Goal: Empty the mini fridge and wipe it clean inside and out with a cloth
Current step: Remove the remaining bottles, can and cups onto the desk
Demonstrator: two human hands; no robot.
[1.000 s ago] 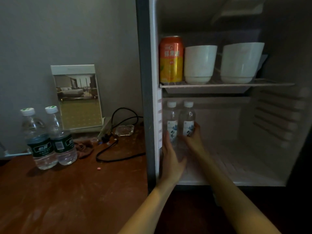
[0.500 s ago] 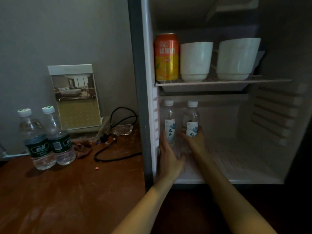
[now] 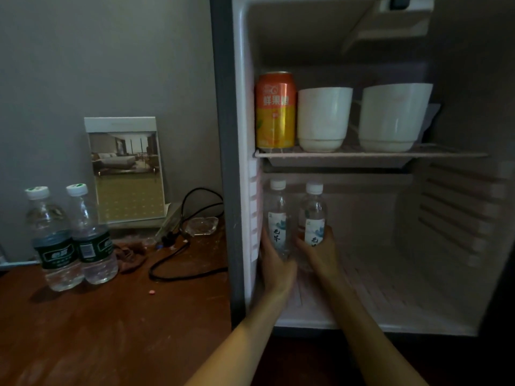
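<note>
Head view, looking down two bare forearms into the open mini fridge. Reaches in over the front lip of the fridge floor, arms side by side, close together and uncrossed, wrists roughly level.

Wraps the left hand round the lower body of the left bottle, hard by the left wall of the lower compartment. Clasps the right hand round the label of the right bottle, just beside the first. Grasping plastic on both sides, fingers curled. Keeps both caps upright and short of the wire shelf above.

Cannot tell whether the bottle bases sit on the floor or hang clear of it, hidden behind the hands.

Plenty of open room across the middle and right of the fridge floor, out to the ribbed right wall.

Up on the shelf: orange can at the left edge, white cup just beside it, second white cup toward the right edge.

Over on the tabletop, left of the fridge: green-labelled bottle touching a second green-labelled bottle near the back left edge. Brown cloth and black cable lying behind a stretch of open wood along the front edge.
</note>
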